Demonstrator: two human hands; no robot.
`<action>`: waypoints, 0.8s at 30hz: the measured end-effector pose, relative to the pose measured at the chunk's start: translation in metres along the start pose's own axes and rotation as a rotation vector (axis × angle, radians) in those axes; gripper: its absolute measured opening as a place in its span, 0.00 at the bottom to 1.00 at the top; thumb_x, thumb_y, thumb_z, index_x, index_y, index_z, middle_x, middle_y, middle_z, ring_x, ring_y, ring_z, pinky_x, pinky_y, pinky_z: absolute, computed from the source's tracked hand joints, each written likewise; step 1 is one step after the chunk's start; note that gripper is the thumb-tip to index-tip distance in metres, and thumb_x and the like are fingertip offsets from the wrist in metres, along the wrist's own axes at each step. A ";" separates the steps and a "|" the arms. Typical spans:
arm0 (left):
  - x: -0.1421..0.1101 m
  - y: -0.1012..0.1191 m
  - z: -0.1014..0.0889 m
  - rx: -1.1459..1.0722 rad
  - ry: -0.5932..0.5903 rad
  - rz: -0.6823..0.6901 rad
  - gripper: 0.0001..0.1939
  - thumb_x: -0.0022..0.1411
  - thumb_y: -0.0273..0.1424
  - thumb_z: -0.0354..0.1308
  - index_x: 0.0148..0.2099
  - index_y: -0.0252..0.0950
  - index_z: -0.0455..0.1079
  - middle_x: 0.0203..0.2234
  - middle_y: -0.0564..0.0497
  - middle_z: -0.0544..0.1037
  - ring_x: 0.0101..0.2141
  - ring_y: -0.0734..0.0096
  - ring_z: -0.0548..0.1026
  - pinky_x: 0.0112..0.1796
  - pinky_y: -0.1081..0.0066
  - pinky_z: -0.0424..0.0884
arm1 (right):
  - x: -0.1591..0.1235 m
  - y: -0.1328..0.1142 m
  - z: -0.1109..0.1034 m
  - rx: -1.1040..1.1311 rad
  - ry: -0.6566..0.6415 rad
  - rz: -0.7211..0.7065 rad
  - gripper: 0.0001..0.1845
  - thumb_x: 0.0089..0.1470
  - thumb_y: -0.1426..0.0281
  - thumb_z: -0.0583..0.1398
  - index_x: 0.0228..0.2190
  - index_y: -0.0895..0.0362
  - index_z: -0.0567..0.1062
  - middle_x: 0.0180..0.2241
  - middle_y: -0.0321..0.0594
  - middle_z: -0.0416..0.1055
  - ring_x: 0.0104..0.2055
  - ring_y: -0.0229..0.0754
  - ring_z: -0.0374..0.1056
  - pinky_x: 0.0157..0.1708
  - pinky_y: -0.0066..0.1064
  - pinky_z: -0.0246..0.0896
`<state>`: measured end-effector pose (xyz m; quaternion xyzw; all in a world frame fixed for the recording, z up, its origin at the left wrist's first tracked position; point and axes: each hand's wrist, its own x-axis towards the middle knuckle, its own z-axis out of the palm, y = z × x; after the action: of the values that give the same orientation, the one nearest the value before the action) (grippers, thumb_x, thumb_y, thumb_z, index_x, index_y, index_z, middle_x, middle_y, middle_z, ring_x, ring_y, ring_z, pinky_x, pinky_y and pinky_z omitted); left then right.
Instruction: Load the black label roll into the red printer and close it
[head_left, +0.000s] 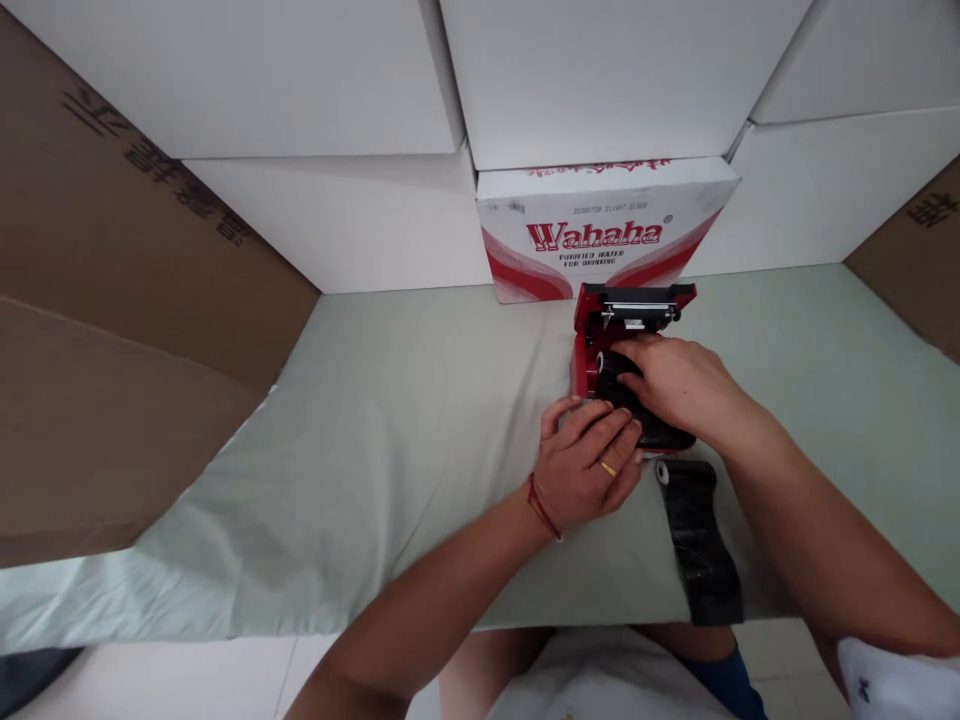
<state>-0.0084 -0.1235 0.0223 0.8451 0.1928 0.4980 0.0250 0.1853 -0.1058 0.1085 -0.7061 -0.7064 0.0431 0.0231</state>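
Observation:
A small red printer (582,365) stands on the cloth with its lid (637,296) raised. My right hand (679,385) reaches inside, thumb and fingers closed on a black ribbon roll (611,362) with a white core. From this roll, shiny black film hangs over the front of the printer. My left hand (589,460) is at the printer's front left corner, fingers together and curled over the film's edge; its thumb is mostly hidden. A second black ribbon roll (686,482) lies partly unrolled on the cloth, just in front of the printer, its loose end reaching the table's near edge.
Behind the printer stands a white and red water carton (600,235). White boxes (337,220) are stacked along the back. Brown cardboard (135,300) walls the left side, with another brown box (915,250) at right. Pale green cloth (390,420) covers the table.

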 end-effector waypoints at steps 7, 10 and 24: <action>0.003 -0.001 -0.001 0.059 -0.008 0.065 0.15 0.71 0.33 0.66 0.58 0.42 0.78 0.48 0.47 0.90 0.52 0.59 0.84 0.70 0.49 0.63 | -0.003 0.008 0.002 0.153 0.106 -0.057 0.16 0.65 0.69 0.64 0.52 0.51 0.87 0.51 0.46 0.87 0.48 0.55 0.83 0.48 0.43 0.76; 0.000 0.002 -0.001 0.074 -0.011 0.080 0.15 0.70 0.32 0.67 0.58 0.41 0.79 0.46 0.47 0.89 0.53 0.59 0.82 0.70 0.51 0.63 | -0.017 0.014 -0.008 0.478 0.295 -0.030 0.12 0.68 0.62 0.64 0.44 0.48 0.89 0.43 0.39 0.89 0.44 0.51 0.84 0.46 0.41 0.77; 0.002 0.004 -0.001 0.144 0.073 0.122 0.13 0.68 0.29 0.70 0.54 0.43 0.81 0.36 0.51 0.82 0.45 0.64 0.79 0.58 0.60 0.69 | -0.015 0.036 0.011 0.848 0.778 -0.023 0.20 0.77 0.54 0.58 0.50 0.47 0.88 0.52 0.41 0.87 0.58 0.53 0.80 0.64 0.53 0.72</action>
<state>-0.0074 -0.1270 0.0259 0.8361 0.1773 0.5140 -0.0734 0.2202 -0.1208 0.0948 -0.5915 -0.5745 0.0593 0.5627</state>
